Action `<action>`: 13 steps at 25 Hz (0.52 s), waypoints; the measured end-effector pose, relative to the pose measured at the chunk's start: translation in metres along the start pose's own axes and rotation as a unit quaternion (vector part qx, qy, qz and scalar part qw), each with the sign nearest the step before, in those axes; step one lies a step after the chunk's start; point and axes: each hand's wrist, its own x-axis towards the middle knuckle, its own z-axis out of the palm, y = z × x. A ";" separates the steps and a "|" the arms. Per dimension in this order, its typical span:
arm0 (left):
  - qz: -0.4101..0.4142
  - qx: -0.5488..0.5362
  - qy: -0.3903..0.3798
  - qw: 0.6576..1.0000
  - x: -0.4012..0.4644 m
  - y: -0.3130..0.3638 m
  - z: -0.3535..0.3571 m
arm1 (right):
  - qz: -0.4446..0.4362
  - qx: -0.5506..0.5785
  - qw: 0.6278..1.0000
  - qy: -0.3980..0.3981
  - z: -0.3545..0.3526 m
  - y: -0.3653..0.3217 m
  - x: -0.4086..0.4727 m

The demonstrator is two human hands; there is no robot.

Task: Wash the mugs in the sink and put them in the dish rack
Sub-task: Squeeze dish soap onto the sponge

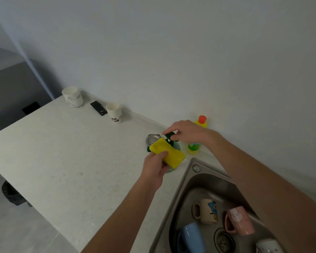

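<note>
Lower right: stainless sink [179, 196] holds four mugs lying around the drain: blue mug [192, 237], cream cartoon mug [207, 210], pink mug [239, 220], and a white one [267, 246] cut by the bottom edge.

Both forearms extend from the bottom edge toward frame centre. Left hand [154, 168] grips a yellow sponge [169, 152] between thumb and curled fingers, above the counter [62, 152]. Just beyond, right hand [185, 131], palm down, pinches the dark green pump head [169, 136] of a dispenser; whether it presses is unclear.

Behind the right wrist: yellow-green bottle [196, 143], orange cap. Beside the sponge: metal strainer lid [152, 139].

Upper left, along the wall: paper cup stack [114, 112], black remote [98, 108], white mug [73, 96].
</note>
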 end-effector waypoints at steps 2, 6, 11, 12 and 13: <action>-0.006 -0.003 -0.002 1.000 0.003 -0.001 0.001 | 0.021 0.075 0.997 -0.007 -0.003 -0.001 0.000; -0.003 -0.014 -0.009 1.000 0.004 0.000 0.001 | 0.063 0.162 0.984 0.028 0.003 -0.003 0.001; 0.011 -0.042 -0.006 0.999 0.003 0.005 0.000 | 0.093 0.118 0.987 0.060 0.009 -0.001 0.012; 0.012 -0.050 -0.003 0.999 0.004 0.006 0.000 | 0.088 0.085 0.990 0.066 0.009 0.002 0.013; 0.012 -0.058 -0.002 0.998 0.004 0.006 0.001 | 0.081 0.061 0.992 0.071 0.008 0.005 0.014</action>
